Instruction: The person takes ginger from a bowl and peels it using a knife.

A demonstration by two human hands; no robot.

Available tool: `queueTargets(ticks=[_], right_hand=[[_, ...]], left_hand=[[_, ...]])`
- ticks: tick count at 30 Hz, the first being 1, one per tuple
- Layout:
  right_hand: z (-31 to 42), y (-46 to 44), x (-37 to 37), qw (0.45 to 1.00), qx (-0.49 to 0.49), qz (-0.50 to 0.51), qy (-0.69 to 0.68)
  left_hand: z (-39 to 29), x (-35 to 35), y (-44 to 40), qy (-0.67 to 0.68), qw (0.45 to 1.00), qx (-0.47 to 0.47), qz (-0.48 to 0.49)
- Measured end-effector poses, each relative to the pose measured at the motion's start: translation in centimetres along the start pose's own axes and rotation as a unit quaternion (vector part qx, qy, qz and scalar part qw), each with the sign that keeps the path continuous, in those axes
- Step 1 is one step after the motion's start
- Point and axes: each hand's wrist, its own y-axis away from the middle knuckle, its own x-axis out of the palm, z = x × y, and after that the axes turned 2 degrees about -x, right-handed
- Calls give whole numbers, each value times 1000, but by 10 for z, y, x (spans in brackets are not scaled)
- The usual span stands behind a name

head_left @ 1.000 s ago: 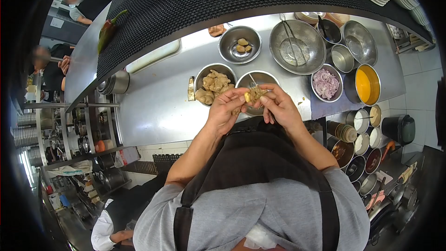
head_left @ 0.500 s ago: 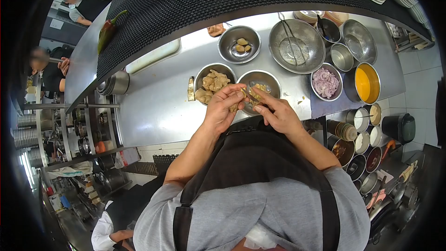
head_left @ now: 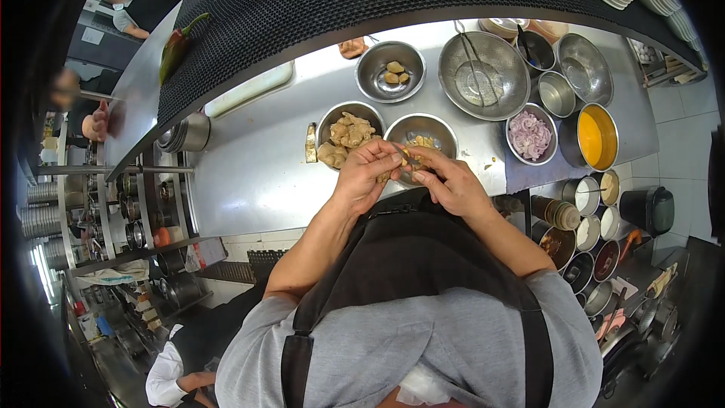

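Observation:
My left hand point(head_left: 364, 175) is closed around a small piece of ginger point(head_left: 385, 176), mostly covered by the fingers. In my right hand point(head_left: 453, 185) is a small knife point(head_left: 408, 157), its dark blade against the ginger. Both hands are over the near edge of a steel bowl point(head_left: 455, 134) holding yellowish peelings point(head_left: 424, 140). To its left, unpeeled ginger point(head_left: 350, 130) fills another steel bowl point(head_left: 323, 119). Farther back, a third bowl point(head_left: 365, 83) contains several peeled pieces point(head_left: 395, 68).
On the right stand a large bowl with a strainer point(head_left: 483, 75), sliced red onion point(head_left: 530, 136) and a pot of orange liquid point(head_left: 596, 143). A black-matted shelf point(head_left: 332, 11) overhangs the counter's back. Co-workers are at the left; another person's white sleeve point(head_left: 166, 374) shows lower left.
My right hand's fingers have drawn in slightly toward my left hand, and the blade has shifted across the ginger. A co-worker's hand at far left has moved down.

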Motion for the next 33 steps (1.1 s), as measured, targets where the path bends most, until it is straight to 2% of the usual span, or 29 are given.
queueTargets(ticks=[2,6,8,11,14,18,20,33], right_hand=[[-3,-3,1,993,-91,-23,77],[-11,-5,1,996,-52,-45,48],[-10,-5,-2,999,30,-22,-29],[-13,-4,-5,994,39,-45,-87],[-14,-1,-7,995,44,-55,-70],[-20,2,-6,998,41,-27,-30],[-14,3,-4,999,34,-10,34],[-6,3,0,998,-16,-27,48]], left_hand=[[5,-6,-3,-5,1000,4,13],[8,-5,-3,-11,1000,-9,20],[9,-2,-3,-17,999,-19,24],[7,-1,-2,19,1000,-12,7],[0,5,-1,41,998,-14,-50],[0,1,-4,45,998,-19,-51],[2,0,-5,64,997,-21,-30],[9,7,-3,2,999,28,-30]])
